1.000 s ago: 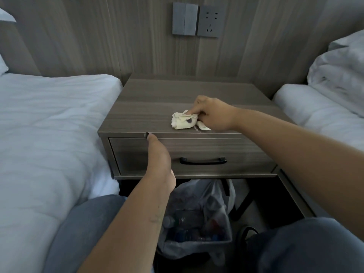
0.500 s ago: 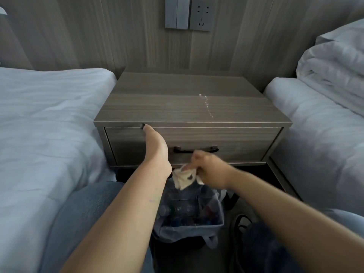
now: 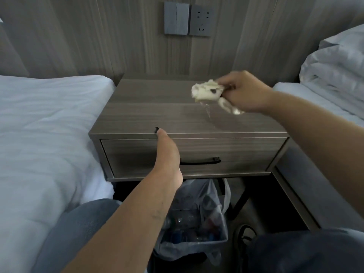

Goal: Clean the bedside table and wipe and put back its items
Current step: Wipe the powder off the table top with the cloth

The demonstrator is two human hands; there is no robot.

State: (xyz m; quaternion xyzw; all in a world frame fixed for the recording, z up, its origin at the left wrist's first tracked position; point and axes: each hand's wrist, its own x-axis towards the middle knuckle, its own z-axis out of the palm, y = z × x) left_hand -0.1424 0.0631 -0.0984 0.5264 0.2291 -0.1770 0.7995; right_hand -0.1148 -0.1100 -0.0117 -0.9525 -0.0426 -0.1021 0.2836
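Note:
The wooden bedside table [image 3: 147, 113] stands between two beds, its top bare except for a thin trail of crumbs [image 3: 207, 113] right of centre. My right hand [image 3: 244, 93] grips a crumpled, soiled cream cloth [image 3: 205, 91] just above the back right of the tabletop, over the far end of the crumbs. My left hand [image 3: 167, 154] is held flat and edge-on against the drawer front, fingertips at the table's front edge.
A bin lined with a plastic bag [image 3: 195, 219] holding bottles sits under the table. White beds [image 3: 45, 125] flank it left and right, with a folded duvet [image 3: 334, 71] at the right. The drawer with a black handle [image 3: 201, 161] is closed. Switches and a socket [image 3: 187, 18] are on the wall.
My right hand carried the cloth from the tabletop down over the bin, then back up to the back right of the tabletop. The left hand stayed at the front edge.

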